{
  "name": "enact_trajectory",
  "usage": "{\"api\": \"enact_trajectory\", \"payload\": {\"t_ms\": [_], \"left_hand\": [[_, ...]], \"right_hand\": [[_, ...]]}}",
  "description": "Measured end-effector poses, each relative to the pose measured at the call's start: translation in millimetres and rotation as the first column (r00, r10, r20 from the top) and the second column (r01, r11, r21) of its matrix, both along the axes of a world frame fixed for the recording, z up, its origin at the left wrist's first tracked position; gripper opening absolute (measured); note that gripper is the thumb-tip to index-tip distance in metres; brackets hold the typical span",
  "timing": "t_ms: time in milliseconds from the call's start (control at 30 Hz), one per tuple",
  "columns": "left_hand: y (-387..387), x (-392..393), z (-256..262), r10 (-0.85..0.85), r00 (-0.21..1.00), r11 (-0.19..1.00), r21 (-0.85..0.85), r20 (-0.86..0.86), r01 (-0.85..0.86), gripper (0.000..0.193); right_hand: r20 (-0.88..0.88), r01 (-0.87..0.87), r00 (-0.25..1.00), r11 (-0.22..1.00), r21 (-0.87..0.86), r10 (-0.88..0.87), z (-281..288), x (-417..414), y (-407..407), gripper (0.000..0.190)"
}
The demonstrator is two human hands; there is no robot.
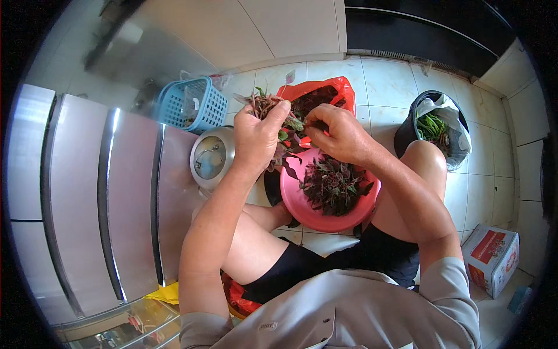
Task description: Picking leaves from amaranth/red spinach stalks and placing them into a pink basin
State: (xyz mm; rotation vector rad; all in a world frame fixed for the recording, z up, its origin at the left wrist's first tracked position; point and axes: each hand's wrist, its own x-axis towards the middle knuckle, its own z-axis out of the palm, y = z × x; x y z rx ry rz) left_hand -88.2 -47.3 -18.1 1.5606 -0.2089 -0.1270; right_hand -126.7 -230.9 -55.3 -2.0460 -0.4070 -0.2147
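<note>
My left hand (pixel 260 135) is closed around a bunch of leafy greens (pixel 263 104) with reddish stems and purple-green leaves that hang below the fist. Close on its right, the bent fingers of my right hand (pixel 333 131) pinch at the leaves of that bunch; what lies between the fingertips is partly hidden. Beneath both hands a pink plastic basin (pixel 301 205) holds a pile of dark purple leaves (pixel 333 185). Behind the hands stands an open red plastic bag (pixel 346 89) with more dark leaves in it.
A black bucket (pixel 403 137) with a white liner and green scraps (pixel 432 127) stands right of the basin. At left are a blue perforated basket (pixel 213 104), a metal pot with a lid (pixel 212 157) and a steel-fronted refrigerator (pixel 130 192). A printed cardboard box (pixel 490 257) sits at lower right.
</note>
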Motion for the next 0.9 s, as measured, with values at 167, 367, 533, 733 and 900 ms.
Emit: {"api": "enact_trajectory", "payload": {"t_ms": [167,367,533,733,900], "left_hand": [[0,-2,1,-0.052,0.998,0.996,0.076,0.048,0.048,0.014],[1,-5,3,-0.097,0.995,0.991,0.098,0.031,0.093,0.014],[2,-2,2,-0.073,0.997,0.99,0.121,0.037,0.068,0.015],[17,13,3,-0.175,0.982,0.951,0.271,0.07,0.15,0.014],[30,17,6,-0.269,0.963,0.892,0.383,0.02,0.241,0.014]], "right_hand": [[-0.091,-0.029,0.995,0.996,0.083,0.037,-2,-1,3,0.019],[-0.123,-0.057,0.991,0.998,0.037,0.061,5,-5,4,0.018],[-0.057,-0.103,0.993,0.995,0.015,0.103,3,-5,1,0.016],[-0.167,-0.091,0.979,0.986,0.138,0.114,-1,-4,-9,0.02],[-0.172,-0.058,0.982,0.993,0.098,0.074,-1,-3,-15,0.022]]}}
